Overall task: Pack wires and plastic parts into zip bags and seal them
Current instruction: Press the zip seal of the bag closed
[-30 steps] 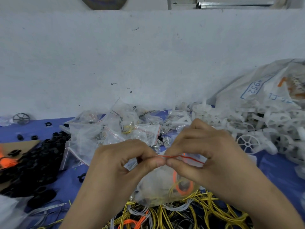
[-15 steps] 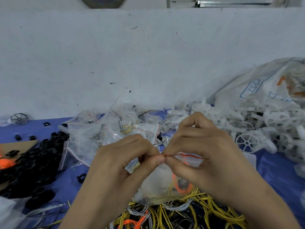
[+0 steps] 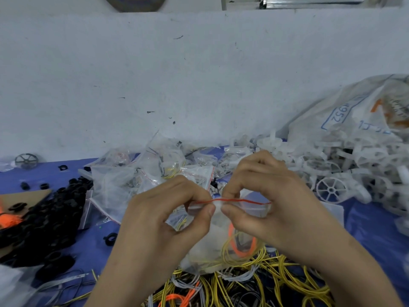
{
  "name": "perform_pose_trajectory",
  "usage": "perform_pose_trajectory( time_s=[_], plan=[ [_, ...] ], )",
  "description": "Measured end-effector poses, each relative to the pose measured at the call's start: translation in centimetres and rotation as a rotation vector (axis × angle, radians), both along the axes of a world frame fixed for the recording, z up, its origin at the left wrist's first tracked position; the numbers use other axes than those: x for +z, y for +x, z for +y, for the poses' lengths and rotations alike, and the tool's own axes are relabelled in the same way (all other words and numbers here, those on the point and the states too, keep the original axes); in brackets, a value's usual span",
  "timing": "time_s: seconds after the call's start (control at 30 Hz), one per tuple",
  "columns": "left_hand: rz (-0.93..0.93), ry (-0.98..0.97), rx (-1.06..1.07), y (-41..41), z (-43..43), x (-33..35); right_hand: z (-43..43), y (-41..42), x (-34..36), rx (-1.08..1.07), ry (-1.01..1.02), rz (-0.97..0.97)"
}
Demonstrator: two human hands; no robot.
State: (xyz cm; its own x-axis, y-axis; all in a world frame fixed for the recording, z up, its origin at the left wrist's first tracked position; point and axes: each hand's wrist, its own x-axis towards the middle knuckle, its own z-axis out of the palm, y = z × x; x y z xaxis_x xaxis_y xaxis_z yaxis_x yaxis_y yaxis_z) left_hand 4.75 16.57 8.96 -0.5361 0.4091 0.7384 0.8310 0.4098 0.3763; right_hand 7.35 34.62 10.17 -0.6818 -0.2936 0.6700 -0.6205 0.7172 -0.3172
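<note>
Head view is showing both hands raised over the blue table cover (image 3: pixel 371 227), working one small clear zip bag (image 3: pixel 212 247). The left hand (image 3: pixel 168 218) is pinching the bag's red seal strip (image 3: pixel 243 200) between thumb and forefinger. The right hand (image 3: pixel 272 204) is pinching the same strip just beside it. The bag is hanging below the fingers, holding yellow wire and an orange loop, above a heap of loose yellow wires (image 3: pixel 287 282). Filled bags (image 3: pixel 168 169) are lying behind, white plastic wheels (image 3: pixel 330 190) right, black parts (image 3: pixel 51 216) left.
</note>
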Motion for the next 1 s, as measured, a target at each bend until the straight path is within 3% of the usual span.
perform_pose_trajectory(
  time_s=[0.5, 1.0],
  plan=[
    [-0.055, 0.006, 0.011, -0.16, 0.44, -0.23, -0.23, -0.39, -0.25, 0.006, -0.002, 0.043],
    [-0.058, 0.017, 0.021, -0.1, 0.13, -0.17, 0.31, -0.42, -0.13, 0.006, -0.021, -0.04]
  ],
)
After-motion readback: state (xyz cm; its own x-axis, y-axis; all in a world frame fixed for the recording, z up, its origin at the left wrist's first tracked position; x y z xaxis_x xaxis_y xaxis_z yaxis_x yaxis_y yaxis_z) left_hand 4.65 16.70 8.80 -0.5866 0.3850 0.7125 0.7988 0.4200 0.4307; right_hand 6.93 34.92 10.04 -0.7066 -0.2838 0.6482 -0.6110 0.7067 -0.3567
